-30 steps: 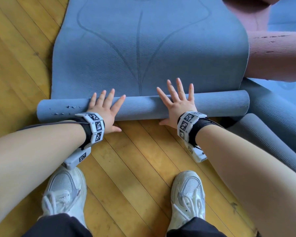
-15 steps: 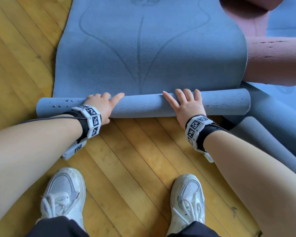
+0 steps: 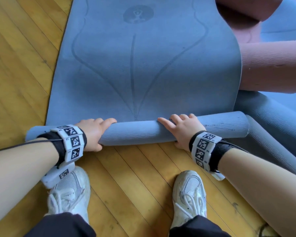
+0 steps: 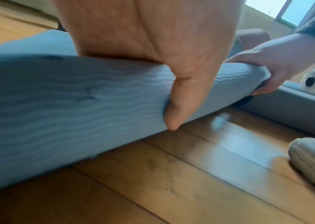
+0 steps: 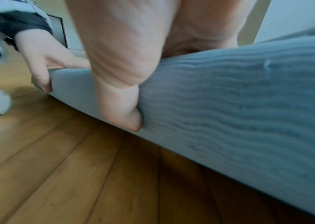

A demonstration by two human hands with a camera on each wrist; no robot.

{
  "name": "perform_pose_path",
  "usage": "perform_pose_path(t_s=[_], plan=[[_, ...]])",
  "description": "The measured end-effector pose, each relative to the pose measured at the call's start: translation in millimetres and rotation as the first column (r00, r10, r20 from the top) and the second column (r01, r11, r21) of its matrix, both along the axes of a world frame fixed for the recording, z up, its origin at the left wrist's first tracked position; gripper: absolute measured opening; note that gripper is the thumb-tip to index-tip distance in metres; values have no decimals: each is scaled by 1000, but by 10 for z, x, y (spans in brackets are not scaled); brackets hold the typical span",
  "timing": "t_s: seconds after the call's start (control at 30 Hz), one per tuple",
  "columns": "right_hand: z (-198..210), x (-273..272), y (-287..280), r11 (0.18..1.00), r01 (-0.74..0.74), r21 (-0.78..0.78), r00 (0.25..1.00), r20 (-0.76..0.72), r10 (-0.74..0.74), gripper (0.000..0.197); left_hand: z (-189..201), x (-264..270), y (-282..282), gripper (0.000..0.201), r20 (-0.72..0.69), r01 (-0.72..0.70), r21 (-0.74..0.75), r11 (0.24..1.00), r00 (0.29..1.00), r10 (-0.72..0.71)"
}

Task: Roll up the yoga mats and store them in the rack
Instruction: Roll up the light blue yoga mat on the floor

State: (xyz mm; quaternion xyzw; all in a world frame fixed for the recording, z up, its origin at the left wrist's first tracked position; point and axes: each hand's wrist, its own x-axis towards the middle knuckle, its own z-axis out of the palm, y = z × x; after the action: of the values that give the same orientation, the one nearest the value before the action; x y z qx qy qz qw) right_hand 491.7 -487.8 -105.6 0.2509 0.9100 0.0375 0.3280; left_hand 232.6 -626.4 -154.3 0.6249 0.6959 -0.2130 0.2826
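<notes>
The blue yoga mat (image 3: 143,69) is spread on the wooden floor (image 3: 126,177), and its near end is wound into a roll (image 3: 137,134) lying across the boards at 6 o'clock of the flat part. The roll is gripped by the left hand (image 3: 92,134) toward its 9 o'clock end, fingers curled over the top and thumb pressed on the near side. It is gripped the same way by the right hand (image 3: 184,129) toward 3 o'clock. A pink mat (image 3: 272,65) is seen at 2 o'clock, a grey rolled mat (image 3: 272,137) at 4 o'clock. White shoes (image 3: 190,194) stand at 6 o'clock.
</notes>
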Motion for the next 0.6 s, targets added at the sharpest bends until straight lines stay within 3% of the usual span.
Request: perform_pose_path(t_s=[0.23, 0.37, 0.47, 0.6], plan=[[-25, -189, 242, 995, 49, -85, 996, 76, -43, 94, -48, 193, -82, 98, -132, -12, 142, 990, 991, 31], [-28, -120, 156, 1000, -15, 24, 999, -34, 16, 93, -57, 146, 25, 84, -47, -115, 167, 979, 991, 125], [-60, 15, 3, 998, 22, 56, 996, -90, -17, 90, -44, 98, 78, 79, 0, -150, 163, 975, 988, 152], [-174, 82, -15, 996, 53, 70, 996, -71, -48, 99, -11, 85, 129, 79, 23, -164, 133, 977, 986, 163]])
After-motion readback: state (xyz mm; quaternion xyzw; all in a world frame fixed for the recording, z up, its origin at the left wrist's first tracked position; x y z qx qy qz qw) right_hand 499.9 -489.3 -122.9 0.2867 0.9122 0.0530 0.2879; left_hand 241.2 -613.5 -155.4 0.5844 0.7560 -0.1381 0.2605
